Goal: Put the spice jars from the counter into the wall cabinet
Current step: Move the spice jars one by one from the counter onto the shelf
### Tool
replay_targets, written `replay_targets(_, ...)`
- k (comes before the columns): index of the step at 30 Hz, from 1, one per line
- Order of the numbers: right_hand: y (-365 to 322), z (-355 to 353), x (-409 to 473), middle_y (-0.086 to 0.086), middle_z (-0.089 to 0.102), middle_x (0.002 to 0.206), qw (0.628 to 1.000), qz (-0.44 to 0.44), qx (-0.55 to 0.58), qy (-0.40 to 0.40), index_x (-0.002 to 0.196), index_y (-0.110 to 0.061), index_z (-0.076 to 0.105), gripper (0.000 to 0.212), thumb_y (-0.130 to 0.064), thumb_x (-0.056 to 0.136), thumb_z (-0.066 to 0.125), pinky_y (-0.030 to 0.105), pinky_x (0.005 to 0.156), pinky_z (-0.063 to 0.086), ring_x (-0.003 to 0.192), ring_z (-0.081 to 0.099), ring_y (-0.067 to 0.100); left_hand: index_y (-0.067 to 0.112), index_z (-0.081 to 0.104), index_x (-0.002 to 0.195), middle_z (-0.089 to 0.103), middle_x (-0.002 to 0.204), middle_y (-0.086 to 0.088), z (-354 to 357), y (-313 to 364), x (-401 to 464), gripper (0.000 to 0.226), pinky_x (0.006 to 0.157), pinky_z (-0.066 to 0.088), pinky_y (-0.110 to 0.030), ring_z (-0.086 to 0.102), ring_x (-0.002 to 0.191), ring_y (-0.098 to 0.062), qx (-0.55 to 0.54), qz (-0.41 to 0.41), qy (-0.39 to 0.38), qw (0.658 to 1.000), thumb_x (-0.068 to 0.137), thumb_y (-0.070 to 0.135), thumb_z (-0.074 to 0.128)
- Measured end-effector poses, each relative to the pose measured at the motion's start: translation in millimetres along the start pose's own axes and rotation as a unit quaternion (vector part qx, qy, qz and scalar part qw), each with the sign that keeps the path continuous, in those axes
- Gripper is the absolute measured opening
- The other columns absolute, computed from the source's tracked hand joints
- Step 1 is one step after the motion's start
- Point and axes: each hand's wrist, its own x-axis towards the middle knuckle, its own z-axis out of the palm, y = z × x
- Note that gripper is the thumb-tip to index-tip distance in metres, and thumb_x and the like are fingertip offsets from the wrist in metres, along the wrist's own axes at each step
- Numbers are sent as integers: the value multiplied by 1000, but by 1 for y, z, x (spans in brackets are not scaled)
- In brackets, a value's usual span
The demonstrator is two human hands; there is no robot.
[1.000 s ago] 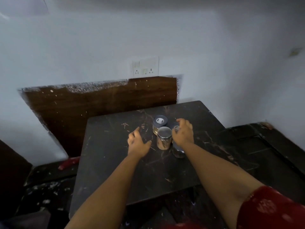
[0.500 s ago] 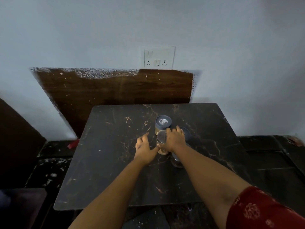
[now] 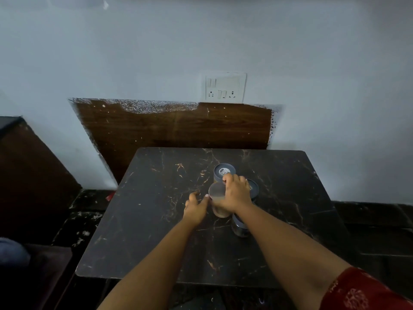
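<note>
— What is changing since half a second ago?
— Since then the right hand [image 3: 236, 195] is settling further over the clear glass spice jar with the flat metal lid [image 3: 218, 201]; its fingers are now curling round the far side of the lid, gripping the jar. The left hand [image 3: 194, 206] is staying just beside it.

— Where is that jar standing?
— It is standing upright near the middle of the black marble-patterned tabletop [image 3: 145, 231], with brownish contents showing through the lower glass.

— And the left hand?
— It is lying with relaxed, spread fingers and holding nothing, its thumb tip reaching to the jar's left side. Whether the thumb is touching, I cannot tell.

— Are other jars sitting close?
— Yes. A round jar with a dark grey lid bearing a white mark [image 3: 224, 171] is standing just behind the gripped one. A second grey-lidded jar [image 3: 253, 187] is peeking out to the right, mostly hidden by the right hand. A darker glass jar [image 3: 240, 228] is showing under the right wrist.

— What is lying beyond the tabletop?
— A brown wooden panel [image 3: 174, 126] is leaning against the pale wall, and a white switch-and-socket plate [image 3: 225, 87] is sitting above it.
</note>
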Motion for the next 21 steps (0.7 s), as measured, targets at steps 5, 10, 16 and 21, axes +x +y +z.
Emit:
replay_targets(5, -31, -53, 9, -4, 52, 110, 930, 127, 340, -57, 107, -28, 53, 72, -66, 49, 72, 28, 67, 45, 99, 55, 17, 13, 43, 140, 54, 131, -18, -17, 10, -15, 72, 91, 48, -48, 54, 115, -36, -349, -171, -68, 919, 94, 67, 32)
replay_targets(10, -51, -84, 10, 9, 63, 109, 793, 121, 586, -117, 113, -15, 62, 58, -47, 65, 72, 42, 89, 46, 106, 58, 29, 9, 50, 135, 56, 134, -23, -40, 24, -28, 83, 98, 49, -44, 57, 119, -36, -529, -123, -252, 801, 86, 75, 37)
replay_targets(16, -64, -95, 16, 16, 63, 118, 619, 127, 763, -137, 126, -14, 59, 49, -39, 85, 68, 47, 97, 49, 112, 58, 32, 5, 50, 136, 47, 141, -25, -64, 58, -25, 67, 103, 44, -41, 53, 121, -37, -572, 9, -263, 777, 81, 41, 63)
replay_targets(21, -89, -93, 33, 20, 60, 127, 614, 157, 758, -151, 130, -14, 54, 66, -50, 78, 74, 50, 100, 48, 117, 59, 34, 7, 46, 139, 50, 138, -21, -86, 84, -15, 74, 99, 48, -39, 52, 125, -33, -457, 108, -223, 855, 72, 16, 74)
